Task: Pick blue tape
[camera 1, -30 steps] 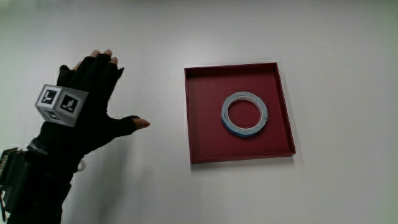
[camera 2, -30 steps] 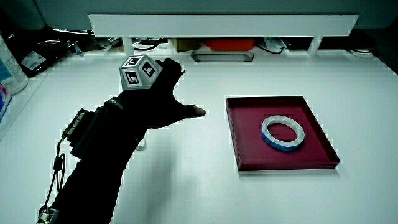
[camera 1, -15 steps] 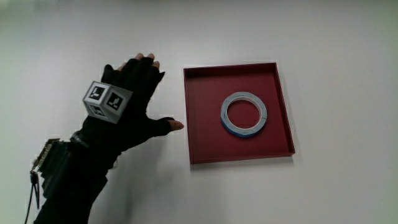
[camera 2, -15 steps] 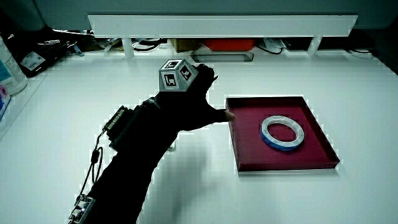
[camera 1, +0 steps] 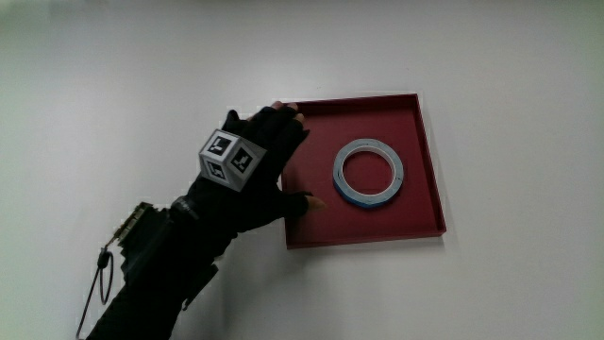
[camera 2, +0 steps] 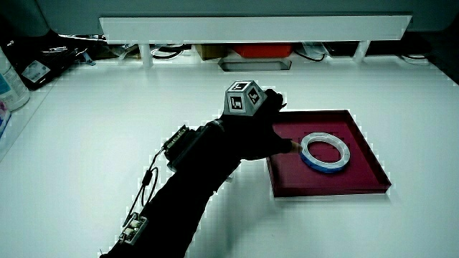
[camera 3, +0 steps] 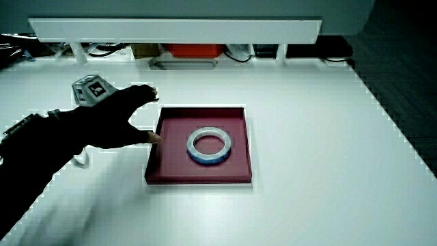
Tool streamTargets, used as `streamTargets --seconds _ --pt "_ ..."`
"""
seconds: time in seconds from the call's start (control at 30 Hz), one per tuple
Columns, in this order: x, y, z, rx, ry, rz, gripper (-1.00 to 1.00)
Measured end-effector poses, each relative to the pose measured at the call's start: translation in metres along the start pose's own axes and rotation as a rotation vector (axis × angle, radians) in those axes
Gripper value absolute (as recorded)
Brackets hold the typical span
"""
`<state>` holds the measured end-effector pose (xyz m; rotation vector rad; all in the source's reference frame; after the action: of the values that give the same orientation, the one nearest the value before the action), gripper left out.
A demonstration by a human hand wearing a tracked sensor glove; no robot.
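The blue tape (camera 1: 368,174) is a ring with a pale upper face, lying flat in a dark red square tray (camera 1: 425,142); both side views show the tape (camera 2: 326,151) (camera 3: 209,146) and the tray (camera 2: 369,161) (camera 3: 242,147). The gloved hand (camera 1: 267,161) with its patterned cube (camera 1: 230,157) hovers over the tray's edge beside the tape, fingers spread, holding nothing. Its thumb tip (camera 1: 312,202) is a short gap from the ring. The hand (camera 2: 262,129) (camera 3: 116,119) also appears in both side views.
A low white partition (camera 2: 258,29) (camera 3: 174,29) stands at the table's edge farthest from the person, with cables and small items under it. A bottle (camera 2: 11,75) stands at a table edge in a side view.
The hand has travelled across the table toward the tray and now reaches over its edge, close to the tape. Tape and tray have stayed put.
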<state>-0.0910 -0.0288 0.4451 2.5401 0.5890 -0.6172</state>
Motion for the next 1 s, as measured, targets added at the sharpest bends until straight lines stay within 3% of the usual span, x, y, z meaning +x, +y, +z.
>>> streamTargets --seconds 0.1,0.23,0.4,0.63,1.0 --pt "0.002 0.007 -0.01 -0.029 -0.044 -0.011 0.0" --pt "0.007 0.018 -0.025 -0.052 -0.037 -0.04 0.0" --pt "0.02 0.028 -0.039 -0.086 -0.007 -0.069 0.0" --pt "0.032 0.04 -0.058 -0.146 0.036 -0.059 0.0" --pt "0.04 0.051 -0.085 -0.187 0.094 -0.081 0.0"
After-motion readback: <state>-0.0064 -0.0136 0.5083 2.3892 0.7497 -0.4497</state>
